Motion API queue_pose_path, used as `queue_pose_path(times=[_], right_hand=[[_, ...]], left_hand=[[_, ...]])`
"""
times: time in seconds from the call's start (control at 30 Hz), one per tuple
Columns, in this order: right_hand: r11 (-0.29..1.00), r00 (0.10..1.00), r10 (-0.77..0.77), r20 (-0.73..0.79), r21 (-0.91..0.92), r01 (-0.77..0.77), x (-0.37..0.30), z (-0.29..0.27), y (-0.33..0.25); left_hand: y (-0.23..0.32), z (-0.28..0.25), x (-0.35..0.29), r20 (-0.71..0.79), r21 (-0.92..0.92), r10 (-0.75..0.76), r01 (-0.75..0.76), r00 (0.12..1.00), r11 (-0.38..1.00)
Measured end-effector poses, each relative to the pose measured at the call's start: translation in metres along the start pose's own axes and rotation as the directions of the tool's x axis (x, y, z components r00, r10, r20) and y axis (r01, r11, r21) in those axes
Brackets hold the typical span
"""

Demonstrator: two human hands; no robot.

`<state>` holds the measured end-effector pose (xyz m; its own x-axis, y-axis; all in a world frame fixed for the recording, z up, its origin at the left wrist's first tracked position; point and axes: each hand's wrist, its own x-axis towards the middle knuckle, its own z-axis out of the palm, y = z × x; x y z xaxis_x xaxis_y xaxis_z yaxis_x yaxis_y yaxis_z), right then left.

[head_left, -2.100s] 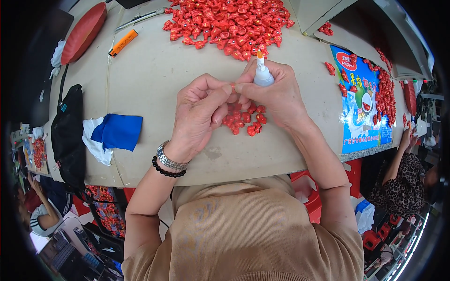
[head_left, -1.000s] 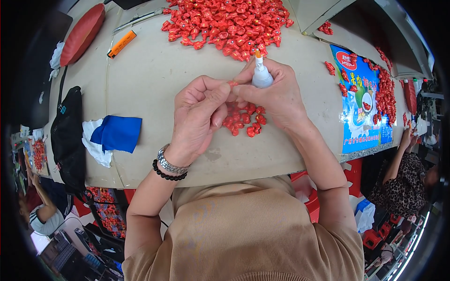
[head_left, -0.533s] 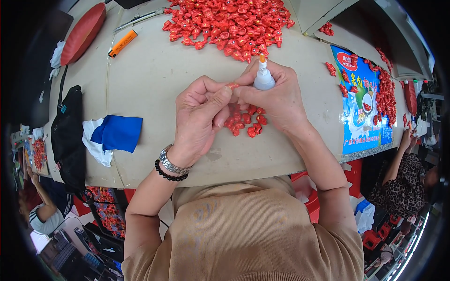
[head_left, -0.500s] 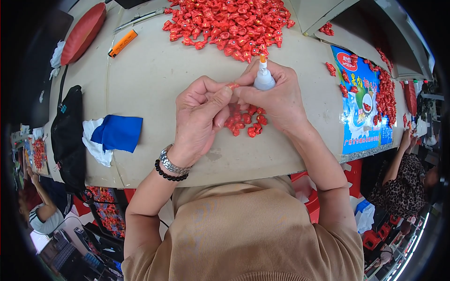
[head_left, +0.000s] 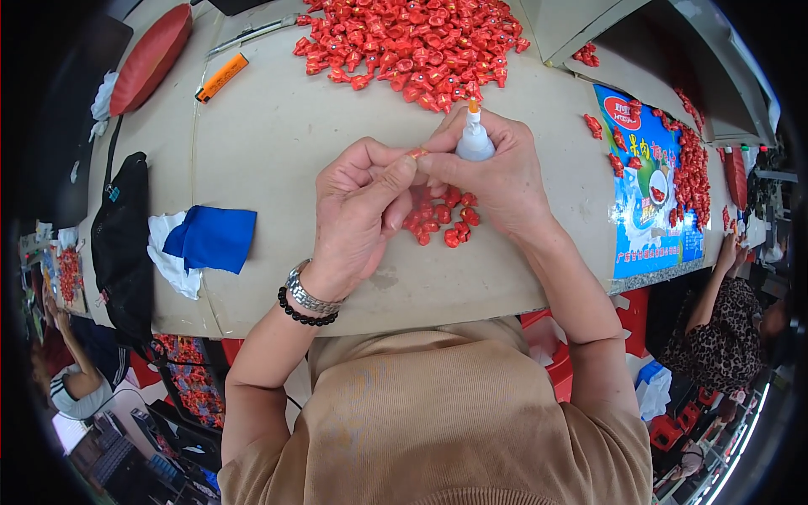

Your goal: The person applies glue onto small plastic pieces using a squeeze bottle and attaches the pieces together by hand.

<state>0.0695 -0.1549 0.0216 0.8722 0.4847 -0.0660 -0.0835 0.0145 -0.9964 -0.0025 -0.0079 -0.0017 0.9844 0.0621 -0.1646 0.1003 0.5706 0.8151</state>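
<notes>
My left hand [head_left: 358,206] is closed, its thumb and forefinger pinching a small red plastic piece [head_left: 418,153] that is mostly hidden by the fingertips. Against the same piece press the thumb and fingertips of my right hand [head_left: 509,172]. That hand is also wrapped round a small translucent squeeze bottle [head_left: 476,146] with an orange tip, held upright with the tip pointing away from me. Below the hands lies a small group of red plastic pieces [head_left: 459,233], partly covered by my left fingers. A large heap of similar red pieces [head_left: 412,50] spreads beyond my hands.
At the left are an orange box cutter [head_left: 221,77], a red tray [head_left: 151,59], a black bag [head_left: 124,244] and a blue cloth [head_left: 220,240]. On the right, more red pieces cover a blue printed sheet [head_left: 635,227] beside a grey metal frame [head_left: 589,25]. People sit at both sides.
Almost nothing differs. Both hands keep their place and their grip on the red piece, and the bottle stays in my right hand.
</notes>
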Motion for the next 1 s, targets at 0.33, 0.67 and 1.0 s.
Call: queue_pose_path(times=[0.33,0.67,1.0], right_hand=[[1.000,1.000,0.018,0.019,-0.006,-0.018,-0.0002,-0.0004,-0.0020],[1.000,1.000,0.005,0.006,0.001,-0.005,-0.0011,0.0007,0.0005],[1.000,0.999,-0.014,-0.044,0.001,0.014,-0.0014,-0.0013,0.0015]], left_hand=[[-0.0002,-0.0004,0.0003,-0.011,-0.035,-0.032,0.032,0.999,0.999],[-0.0061,-0.0013,0.0005,0.009,-0.017,0.042,-0.042,0.999,0.999],[-0.0059,0.0017,0.0033,0.015,0.061,0.108,-0.108,0.994,0.992]])
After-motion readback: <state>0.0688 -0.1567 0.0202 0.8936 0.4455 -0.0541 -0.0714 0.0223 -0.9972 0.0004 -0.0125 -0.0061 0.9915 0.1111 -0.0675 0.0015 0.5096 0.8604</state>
